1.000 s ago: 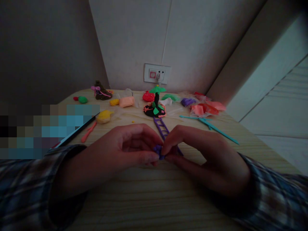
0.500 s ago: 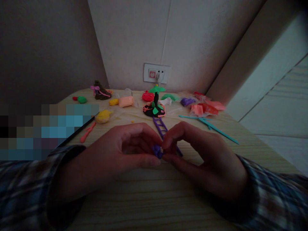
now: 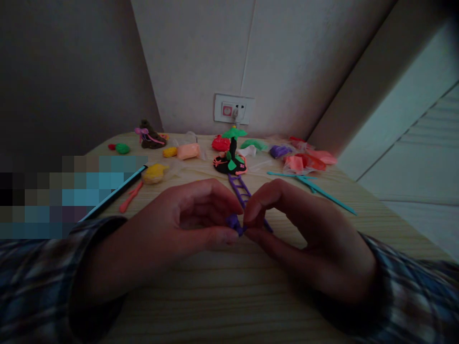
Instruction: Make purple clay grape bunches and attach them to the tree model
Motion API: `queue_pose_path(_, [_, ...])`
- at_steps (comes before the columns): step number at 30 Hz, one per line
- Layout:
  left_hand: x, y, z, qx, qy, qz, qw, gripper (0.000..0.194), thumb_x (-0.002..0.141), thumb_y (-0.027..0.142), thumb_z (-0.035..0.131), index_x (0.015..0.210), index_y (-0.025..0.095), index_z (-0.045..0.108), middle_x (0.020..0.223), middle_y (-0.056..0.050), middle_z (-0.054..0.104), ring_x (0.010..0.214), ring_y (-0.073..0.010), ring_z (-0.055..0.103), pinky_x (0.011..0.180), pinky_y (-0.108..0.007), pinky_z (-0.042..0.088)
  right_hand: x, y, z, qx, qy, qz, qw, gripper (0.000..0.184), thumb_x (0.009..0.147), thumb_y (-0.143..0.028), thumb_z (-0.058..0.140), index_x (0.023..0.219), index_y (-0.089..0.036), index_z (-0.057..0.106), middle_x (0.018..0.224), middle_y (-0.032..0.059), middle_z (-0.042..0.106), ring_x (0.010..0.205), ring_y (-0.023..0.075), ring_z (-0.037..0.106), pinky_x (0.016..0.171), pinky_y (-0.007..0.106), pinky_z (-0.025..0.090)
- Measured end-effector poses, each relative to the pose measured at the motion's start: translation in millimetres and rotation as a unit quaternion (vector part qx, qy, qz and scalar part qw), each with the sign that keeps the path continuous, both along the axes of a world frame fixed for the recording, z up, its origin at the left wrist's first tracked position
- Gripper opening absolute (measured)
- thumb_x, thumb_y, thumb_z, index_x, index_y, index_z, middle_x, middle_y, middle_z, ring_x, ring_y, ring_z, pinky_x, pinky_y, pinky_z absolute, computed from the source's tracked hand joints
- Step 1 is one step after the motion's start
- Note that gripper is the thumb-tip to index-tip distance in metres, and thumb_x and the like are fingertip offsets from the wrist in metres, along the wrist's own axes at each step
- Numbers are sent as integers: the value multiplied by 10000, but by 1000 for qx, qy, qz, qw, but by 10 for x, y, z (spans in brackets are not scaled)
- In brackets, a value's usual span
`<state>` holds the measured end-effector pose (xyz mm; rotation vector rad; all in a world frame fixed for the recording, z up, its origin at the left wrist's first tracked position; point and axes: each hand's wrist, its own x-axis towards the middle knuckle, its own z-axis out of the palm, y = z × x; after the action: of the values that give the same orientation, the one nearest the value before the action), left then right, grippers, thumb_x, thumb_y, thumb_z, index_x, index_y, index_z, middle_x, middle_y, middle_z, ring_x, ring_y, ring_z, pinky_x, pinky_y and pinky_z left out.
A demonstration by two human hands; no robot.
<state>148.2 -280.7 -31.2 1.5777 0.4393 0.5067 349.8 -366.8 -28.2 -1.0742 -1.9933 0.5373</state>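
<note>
Purple clay (image 3: 234, 222), at six o'clock from the tree (image 3: 233, 147), is pinched by the left hand (image 3: 175, 227); the right hand (image 3: 310, 229) has thumb and finger together at its edge, their hold unclear. Overpressing could squash it; a dipping knuckle could bend the ladder (image 3: 236, 191) toward one o'clock.

Coral-pink, slender plastic modelling tool (image 3: 130, 197) is lying left of grip on pale wood-grain tabletop (image 3: 211, 296). Rounded yellow clay lump (image 3: 154, 173) is sitting just beyond it. Brown clay figure with pink bow (image 3: 154, 139) is standing far beyond grip, leftward; green-and-red rounded clay piece (image 3: 122, 148) is resting near it. Thin teal plastic tools (image 3: 330, 197) are lying right of grip; red-and-coral wrapped clay (image 3: 304, 163) is resting behind them. White rectangular socket plate (image 3: 218, 110) is facing grip from back wall (image 3: 201, 57).
</note>
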Motion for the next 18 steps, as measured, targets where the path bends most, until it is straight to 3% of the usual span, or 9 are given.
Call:
queue_pose_path(10, [-14, 14, -8, -38, -14, -9, 999, 195, 820, 74, 793, 909, 244, 762, 897, 101, 784, 867, -88, 744, 761, -103, 570, -1, 39, -22, -13, 24, 15, 1000, 150, 956, -82, 625, 962, -213, 554, 890, -43, 683, 787, 82, 645, 735, 194, 536])
queue_pose_path(18, [16, -19, -6, -28, -38, -19, 999, 201, 806, 53, 805, 894, 230, 767, 897, 90, 766, 867, -85, 728, 771, -103, 560, 52, 37, -28, 6, -2, 19, 1000, 223, 937, -40, 641, 927, -232, 529, 859, -64, 636, 774, 82, 612, 708, 183, 517])
